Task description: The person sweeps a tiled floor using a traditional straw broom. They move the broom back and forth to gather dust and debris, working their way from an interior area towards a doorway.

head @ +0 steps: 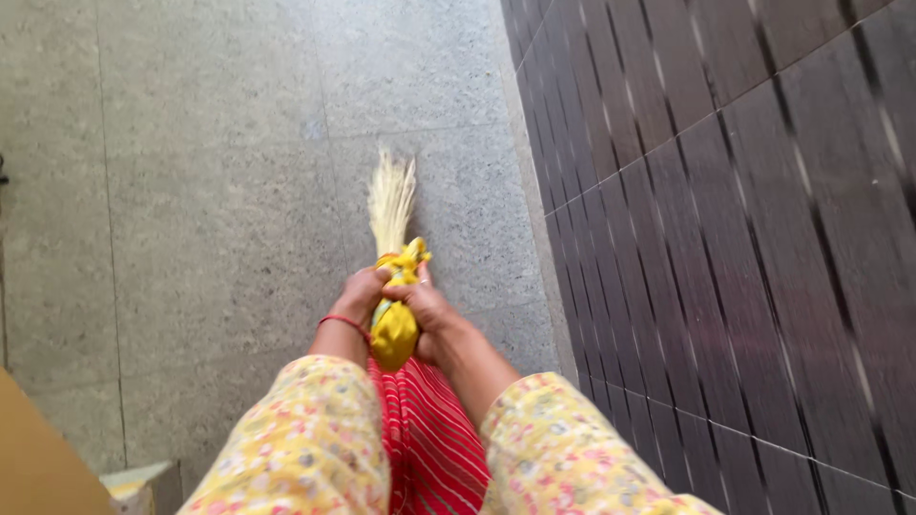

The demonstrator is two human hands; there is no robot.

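I hold a broom (391, 205) of pale straw bristles, its handle end wrapped in yellow cloth (393, 329). My left hand (361, 294) grips the wrapped handle from the left; a red thread band circles that wrist. My right hand (429, 310) grips the same wrapped part from the right. The bristles point away from me over the grey speckled floor (219, 191). Both sleeves are yellow with a flower print, and red striped cloth shows between my arms.
A wall of dark brown tiles (744, 219) runs along the right side, meeting the floor at a pale edge. A tan board (38, 458) and a small box (143, 482) sit at the bottom left corner.
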